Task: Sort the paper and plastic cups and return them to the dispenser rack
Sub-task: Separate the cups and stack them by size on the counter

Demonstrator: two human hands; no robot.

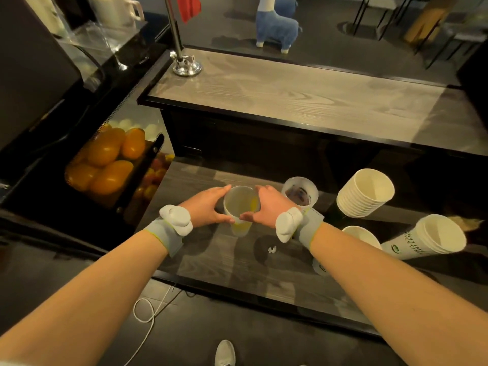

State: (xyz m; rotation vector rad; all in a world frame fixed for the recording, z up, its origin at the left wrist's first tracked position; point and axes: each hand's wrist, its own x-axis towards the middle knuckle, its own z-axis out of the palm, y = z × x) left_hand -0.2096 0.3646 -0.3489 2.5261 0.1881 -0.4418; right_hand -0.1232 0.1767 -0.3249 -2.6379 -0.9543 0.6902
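plastic cups (239,203) (299,192) 2 | paper-cup stacks (365,192) (435,237) 2 | lone paper cup (363,236) 1

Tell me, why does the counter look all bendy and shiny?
Head view: the wide-angle lens curves the straight edges of the upper counter. Head view again: light glares off the glossy lower counter. The yellow fruit at the left looks blurry, while the plastic cup held between the left hand and right hand is sharper.

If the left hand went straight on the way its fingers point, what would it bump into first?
The plastic cup: the left hand grips it, with the right hand on its other side.
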